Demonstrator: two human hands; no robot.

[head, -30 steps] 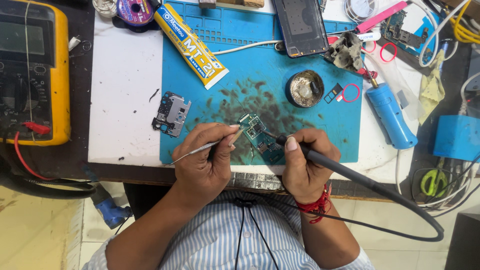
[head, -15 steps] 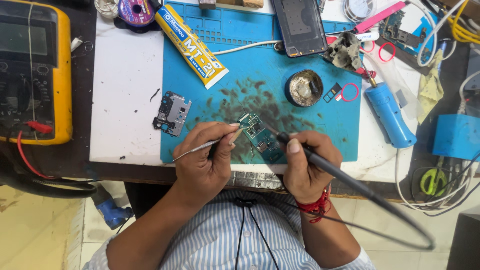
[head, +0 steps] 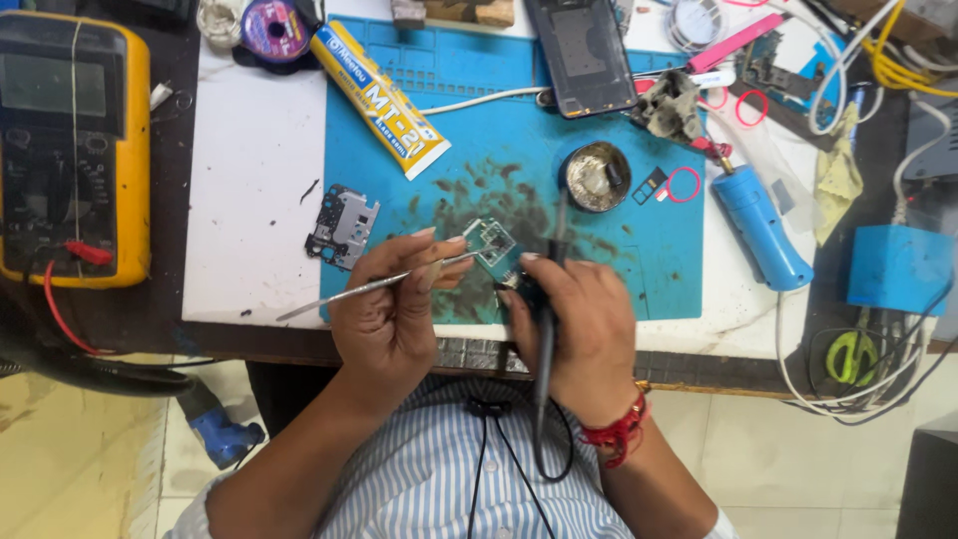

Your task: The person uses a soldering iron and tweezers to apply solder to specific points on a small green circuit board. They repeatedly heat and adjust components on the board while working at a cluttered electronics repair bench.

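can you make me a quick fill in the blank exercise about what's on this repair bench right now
1. The left hand holds thin metal tweezers whose tips reach the small ____ circuit board.
2. The right hand grips a black soldering iron and wears a ____ thread at the wrist.
3. The work lies on a ____ mat.
4. At the far left of the bench sits a ____ multimeter.

Missing words: green; red; blue; yellow
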